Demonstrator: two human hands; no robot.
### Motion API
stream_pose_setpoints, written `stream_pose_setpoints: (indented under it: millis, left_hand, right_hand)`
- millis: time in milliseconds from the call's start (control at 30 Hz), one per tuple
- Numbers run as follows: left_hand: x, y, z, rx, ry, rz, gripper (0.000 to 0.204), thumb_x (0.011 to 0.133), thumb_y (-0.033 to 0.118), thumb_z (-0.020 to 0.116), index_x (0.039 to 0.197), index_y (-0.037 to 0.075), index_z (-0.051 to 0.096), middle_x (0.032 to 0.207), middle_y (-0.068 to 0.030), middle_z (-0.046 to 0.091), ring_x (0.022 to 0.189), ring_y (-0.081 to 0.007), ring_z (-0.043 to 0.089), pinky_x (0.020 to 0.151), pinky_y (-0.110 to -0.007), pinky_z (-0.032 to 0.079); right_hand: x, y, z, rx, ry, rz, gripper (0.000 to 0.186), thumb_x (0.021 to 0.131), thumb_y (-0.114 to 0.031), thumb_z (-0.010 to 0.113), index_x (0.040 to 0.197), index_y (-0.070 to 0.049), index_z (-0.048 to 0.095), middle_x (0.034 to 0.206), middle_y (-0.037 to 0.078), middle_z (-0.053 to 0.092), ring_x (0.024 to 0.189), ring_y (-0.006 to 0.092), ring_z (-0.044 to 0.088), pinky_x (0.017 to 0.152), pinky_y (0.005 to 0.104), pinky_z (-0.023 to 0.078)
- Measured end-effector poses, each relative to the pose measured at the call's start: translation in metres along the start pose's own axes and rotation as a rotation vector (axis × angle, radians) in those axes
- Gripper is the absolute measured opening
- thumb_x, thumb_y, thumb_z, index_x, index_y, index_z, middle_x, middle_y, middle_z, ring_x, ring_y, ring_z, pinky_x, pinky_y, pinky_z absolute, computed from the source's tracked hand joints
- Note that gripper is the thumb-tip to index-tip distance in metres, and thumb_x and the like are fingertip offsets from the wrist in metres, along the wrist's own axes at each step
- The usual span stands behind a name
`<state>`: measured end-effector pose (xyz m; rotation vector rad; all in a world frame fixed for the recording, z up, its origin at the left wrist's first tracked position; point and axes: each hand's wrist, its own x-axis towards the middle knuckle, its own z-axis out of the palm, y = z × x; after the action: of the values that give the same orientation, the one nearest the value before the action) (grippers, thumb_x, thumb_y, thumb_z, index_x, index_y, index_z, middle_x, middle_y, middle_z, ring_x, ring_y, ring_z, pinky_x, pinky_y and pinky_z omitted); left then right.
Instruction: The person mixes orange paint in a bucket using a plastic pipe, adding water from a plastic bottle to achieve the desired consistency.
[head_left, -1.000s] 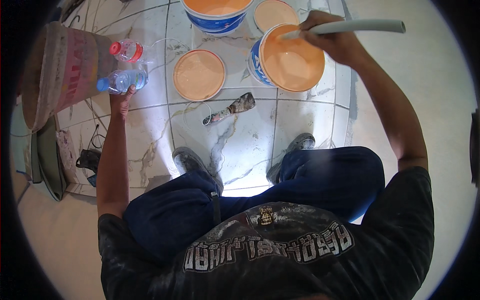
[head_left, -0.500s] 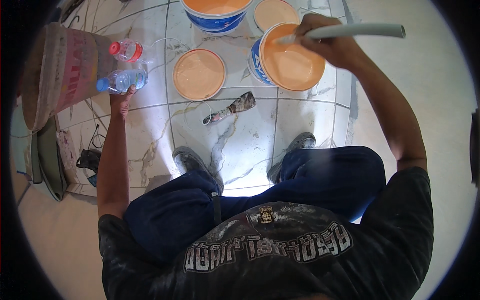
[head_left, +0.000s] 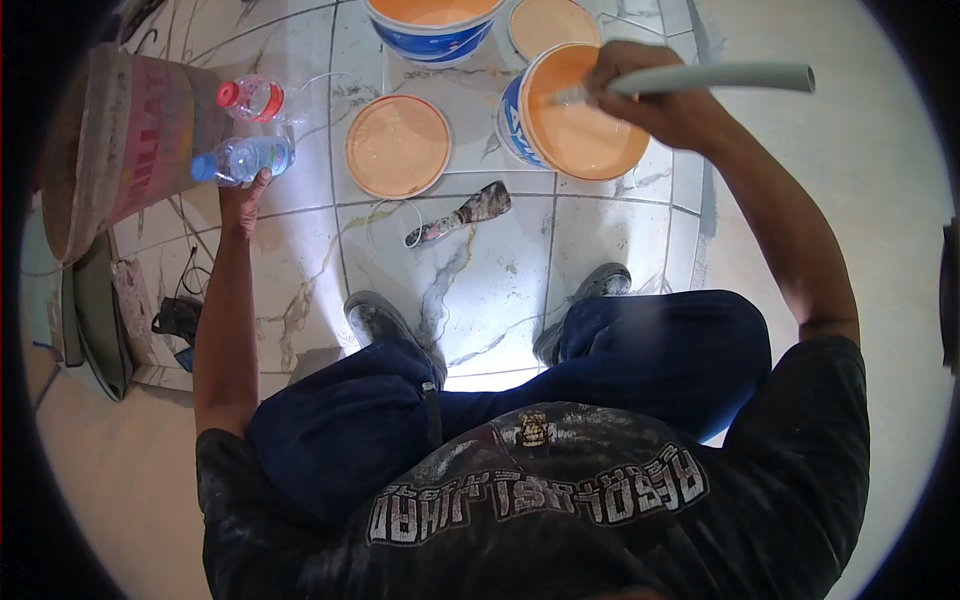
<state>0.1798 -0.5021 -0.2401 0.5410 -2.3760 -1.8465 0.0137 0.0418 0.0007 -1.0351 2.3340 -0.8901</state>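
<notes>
My right hand (head_left: 650,95) is closed around a pale grey plastic pipe (head_left: 735,77) above the near bucket (head_left: 513,122), which is blue and white outside. One end of the pipe points up to the right. Below my fingers a pale blurred tip (head_left: 568,97) reaches into the bucket, over the light orange paint (head_left: 595,140). On the left, my left hand (head_left: 243,200) grips a clear bottle with a blue cap (head_left: 245,160), lying tilted on its side, thumb on the near side; my other fingers are hidden. Just beyond it is a clear bottle with a red cap (head_left: 255,102).
A second paint bucket (head_left: 435,45) stands farther back. Orange-coated lids (head_left: 398,147) lie on the tiles, one beside each bucket. A stained scraper (head_left: 460,215) lies before my shoes (head_left: 385,325). A large dirty bucket (head_left: 150,140) is tipped at the left, with cables near it.
My right hand and the pipe have shifted slightly down and to the right over the paint. My left hand stays on the bottle, nearly still.
</notes>
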Motion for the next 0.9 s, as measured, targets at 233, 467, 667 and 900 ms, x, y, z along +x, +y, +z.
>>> stream_pose_setpoints:
  millis: [233, 467, 667, 900]
  left_hand:
    - [0.003, 0.016, 0.007, 0.048, -0.019, 0.015, 0.082, 0.074, 0.029, 0.086, 0.139, 0.008, 0.04, 0.134, -0.0085, 0.049, 0.126, -0.0241, 0.047, 0.108, -0.041, 0.038]
    - [-0.008, 0.014, 0.0, 0.013, 0.01, -0.039, 0.083, 0.074, 0.025, 0.086, 0.14, 0.009, 0.039, 0.136, -0.0093, 0.048, 0.127, -0.0248, 0.047, 0.109, -0.042, 0.039]
    - [-0.003, 0.021, 0.006, 0.029, 0.017, -0.01, 0.084, 0.072, 0.024, 0.087, 0.14, 0.01, 0.039, 0.136, -0.009, 0.048, 0.128, -0.0251, 0.047, 0.109, -0.042, 0.039]
    - [-0.007, 0.017, -0.002, -0.004, -0.021, -0.036, 0.087, 0.069, 0.028, 0.089, 0.14, 0.01, 0.04, 0.135, -0.0085, 0.05, 0.127, -0.0252, 0.048, 0.11, -0.041, 0.037]
  right_hand:
    - [-0.04, 0.032, -0.045, -0.031, -0.067, 0.143, 0.017, 0.087, -0.014, 0.068, 0.08, -0.002, 0.058, 0.076, 0.007, 0.055, 0.071, 0.0187, 0.055, 0.066, 0.0338, 0.045]
    - [0.01, -0.005, 0.002, 0.042, 0.001, 0.02, 0.015, 0.085, -0.013, 0.07, 0.085, -0.002, 0.06, 0.08, 0.004, 0.06, 0.073, 0.0137, 0.057, 0.066, 0.0296, 0.045]
    - [-0.036, 0.015, -0.035, -0.057, -0.104, 0.112, 0.017, 0.085, -0.015, 0.067, 0.081, -0.001, 0.059, 0.076, 0.01, 0.057, 0.074, 0.0218, 0.058, 0.066, 0.0351, 0.045]
    - [0.012, 0.002, 0.002, 0.047, 0.082, -0.001, 0.017, 0.087, -0.016, 0.07, 0.088, -0.002, 0.061, 0.08, 0.005, 0.059, 0.074, 0.0155, 0.057, 0.067, 0.0292, 0.046]
